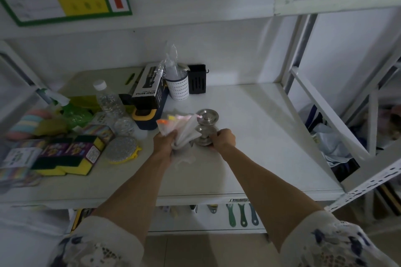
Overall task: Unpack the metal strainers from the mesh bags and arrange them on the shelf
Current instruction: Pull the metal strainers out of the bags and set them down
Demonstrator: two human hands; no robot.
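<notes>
Two round metal strainers stand on the white shelf [260, 136] near its middle. The far strainer [207, 114] lies flat on its own. The near strainer [202, 136] is under my right hand [223, 139], whose fingers close on its right edge. My left hand [166, 144] grips a bunch of white mesh bags [184, 130] with orange and yellow tags, right beside the near strainer. Part of the mesh covers that strainer's left side.
The shelf's left half is crowded: sponges [71, 156], a scrubber [121, 149], a water bottle [108, 99], a spray bottle box [147, 91], a white perforated cup [179, 88] and a black holder [197, 81]. A white upright post [303, 50] stands at the right.
</notes>
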